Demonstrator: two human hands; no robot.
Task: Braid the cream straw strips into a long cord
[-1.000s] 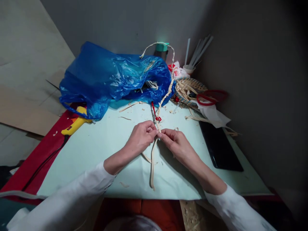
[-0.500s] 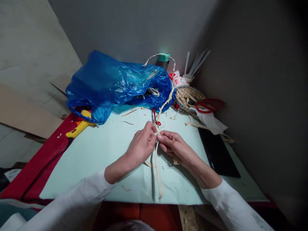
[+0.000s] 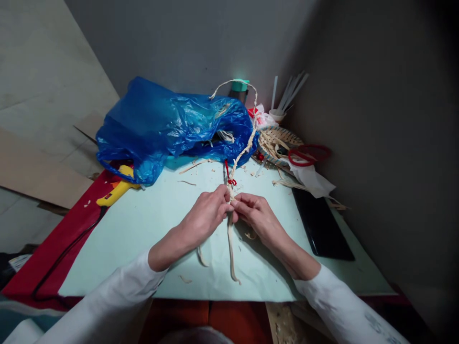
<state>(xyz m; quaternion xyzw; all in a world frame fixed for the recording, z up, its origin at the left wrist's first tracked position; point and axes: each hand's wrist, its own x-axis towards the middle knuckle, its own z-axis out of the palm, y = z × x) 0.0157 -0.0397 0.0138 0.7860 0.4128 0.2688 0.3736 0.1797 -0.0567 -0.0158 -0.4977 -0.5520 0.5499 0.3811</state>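
A pale braided cord (image 3: 245,152) rises from between my hands and curves over the blue bag at the back. Red string (image 3: 232,182) is looped round it just above my fingers. My left hand (image 3: 210,210) pinches the lower end of the braid from the left. From the right, my right hand (image 3: 256,212) is closed on the same spot, thumb and forefinger together. Below the hands a loose flat strand (image 3: 231,248) hangs toward the table's front, and a shorter strand end (image 3: 202,256) shows under my left wrist. My fingertips hide the crossing of the strands.
A blue plastic bag (image 3: 143,119) lies at the back left, beside a yellow glue gun (image 3: 116,191) with a black cable. At right are a woven basket (image 3: 267,136), red-handled scissors (image 3: 310,155) and a black flat panel (image 3: 319,227). Behind stand a green-lidded bottle (image 3: 239,87) and white sticks (image 3: 292,91).
Both hands have drawn close together on the braid. The hanging strand has shifted and bends differently, and a short strand now shows further left. The whole view has slid slightly.
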